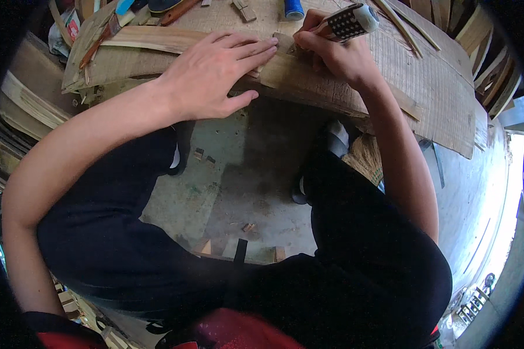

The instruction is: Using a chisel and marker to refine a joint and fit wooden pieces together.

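Observation:
My left hand (pixel 221 72) lies open, fingers stretched out, on a wooden strip (pixel 157 39) along the near edge of a rough wooden bench (pixel 436 87). Its fingertips reach a small wooden piece (pixel 284 43) between my two hands. My right hand (pixel 337 55) is closed round a thick tool handle with a black-and-white pattern (pixel 349 24) and a rounded pale end, tilted up to the right. The tool's working end is hidden under my fingers, so its kind does not show. Below that hand, another flat wooden strip (pixel 404 103) emerges to the right.
A blue cylinder (pixel 294 10) stands beyond my hands, near a wood offcut (pixel 244 10). Thin sticks (pixel 399 26) lie at the right, a brush (pixel 102 41) at the left. Boards (pixel 35 99) are stacked left of the bench. Wood scraps (pixel 204 156) lie on the floor between my feet.

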A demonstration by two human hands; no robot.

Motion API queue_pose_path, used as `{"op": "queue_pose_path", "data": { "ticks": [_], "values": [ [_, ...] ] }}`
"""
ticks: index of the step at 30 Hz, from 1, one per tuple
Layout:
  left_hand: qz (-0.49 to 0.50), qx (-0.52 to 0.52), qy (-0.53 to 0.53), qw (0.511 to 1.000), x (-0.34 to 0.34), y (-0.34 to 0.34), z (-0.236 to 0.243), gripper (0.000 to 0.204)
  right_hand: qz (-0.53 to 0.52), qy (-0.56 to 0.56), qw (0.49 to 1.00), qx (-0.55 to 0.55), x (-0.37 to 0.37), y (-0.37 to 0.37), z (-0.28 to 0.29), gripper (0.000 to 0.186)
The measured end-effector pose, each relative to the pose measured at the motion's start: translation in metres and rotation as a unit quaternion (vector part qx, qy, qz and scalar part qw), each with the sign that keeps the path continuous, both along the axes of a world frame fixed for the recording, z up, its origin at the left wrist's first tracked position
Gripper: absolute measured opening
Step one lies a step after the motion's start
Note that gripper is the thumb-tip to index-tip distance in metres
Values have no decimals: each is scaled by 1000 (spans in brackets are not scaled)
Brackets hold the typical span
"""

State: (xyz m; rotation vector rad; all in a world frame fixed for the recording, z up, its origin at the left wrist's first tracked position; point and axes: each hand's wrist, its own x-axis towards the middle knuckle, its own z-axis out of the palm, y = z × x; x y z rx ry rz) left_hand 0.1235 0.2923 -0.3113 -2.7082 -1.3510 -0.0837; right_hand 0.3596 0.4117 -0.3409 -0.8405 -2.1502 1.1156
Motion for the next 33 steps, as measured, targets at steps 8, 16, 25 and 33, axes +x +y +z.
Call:
{"op": "queue_pose_path", "data": {
  "ticks": [8,16,25,33],
  "values": [
    [-8,-10,-15,1000,0,1,7,78,-9,16,996,-86,2,-3,4,21],
    [16,-28,-77,997,4,-5,7,71,-68,27,993,-94,-6,-9,17,30],
    [31,-36,-77,996,1,-3,15,61,-88,21,992,-93,-12,-13,22,32],
    [16,-21,-75,997,-1,-1,8,63,-63,62,992,-93,-10,-2,4,30]
  ]
}}
